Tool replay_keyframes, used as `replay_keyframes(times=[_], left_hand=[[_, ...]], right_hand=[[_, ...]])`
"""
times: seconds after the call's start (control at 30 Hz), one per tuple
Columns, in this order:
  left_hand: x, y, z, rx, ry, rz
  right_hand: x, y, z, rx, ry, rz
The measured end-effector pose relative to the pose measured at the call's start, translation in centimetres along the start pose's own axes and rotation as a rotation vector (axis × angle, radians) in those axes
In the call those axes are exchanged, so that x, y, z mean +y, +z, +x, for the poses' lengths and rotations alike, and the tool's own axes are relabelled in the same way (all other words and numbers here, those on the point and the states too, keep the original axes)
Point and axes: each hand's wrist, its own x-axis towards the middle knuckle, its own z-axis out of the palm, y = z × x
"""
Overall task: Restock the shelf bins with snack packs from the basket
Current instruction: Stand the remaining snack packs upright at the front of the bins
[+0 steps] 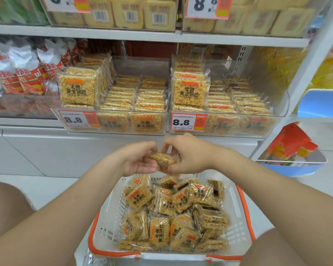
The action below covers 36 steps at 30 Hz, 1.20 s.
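Observation:
A white basket (112, 214) with orange handles sits on the floor between my knees, holding several golden rice-crisp snack packs (160, 232). Above its far rim, my left hand (137, 160) and my right hand (186, 156) together grip a small stack of snack packs (162, 159). Straight ahead on the low shelf stand two clear bins: the left bin (154, 64) and the right bin (277, 120), each with rows of the same packs and an 8.8 price tag.
Red and silver snack bags (21, 73) fill the shelf to the left. A higher shelf (142, 34) carries bins of pale packs. At right, a white upright (313, 60) borders a blue display stand (288, 166).

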Motion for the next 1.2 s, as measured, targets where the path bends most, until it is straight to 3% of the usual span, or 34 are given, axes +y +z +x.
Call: replay_keyframes(times=[0.1,0.23,0.37,0.57,0.63,0.73,0.87,1.07,1.2], left_hand=[[0.8,-0.2,-0.8,0.16,0.11,0.192],[2.3,0.1,-2.5,0.433,0.536,0.541],[3.9,-0.1,-3.7,0.411,0.777,0.548],[4.7,-0.6,-5.3,0.085,0.682,0.399],[4.5,-0.3,-5.3,0.021,0.634,0.369],[4.4,0.4,-5.1,-0.028,0.646,0.213],[4.5,0.7,-5.0,-0.124,0.631,0.011],[4.3,2.1,-4.5,-0.155,0.572,-0.517],[4.2,2.7,-3.8,-0.152,0.576,-0.604]], right_hand=[[0.3,-1.3,-0.3,0.071,0.053,0.109],[0.9,-2.8,-0.6,0.141,0.149,0.435],[0.4,-3.8,-0.7,0.252,0.175,0.652],[-0.2,-4.8,-0.8,0.594,0.174,0.922],[-0.1,-5.1,-0.8,0.657,0.164,0.891],[-0.4,-5.2,-1.0,0.653,0.114,0.792],[-0.8,-5.7,-1.0,0.661,0.077,0.86],[-0.1,-6.6,-1.0,0.836,0.27,0.863],[0.1,-6.3,-0.9,0.803,0.277,0.931]])
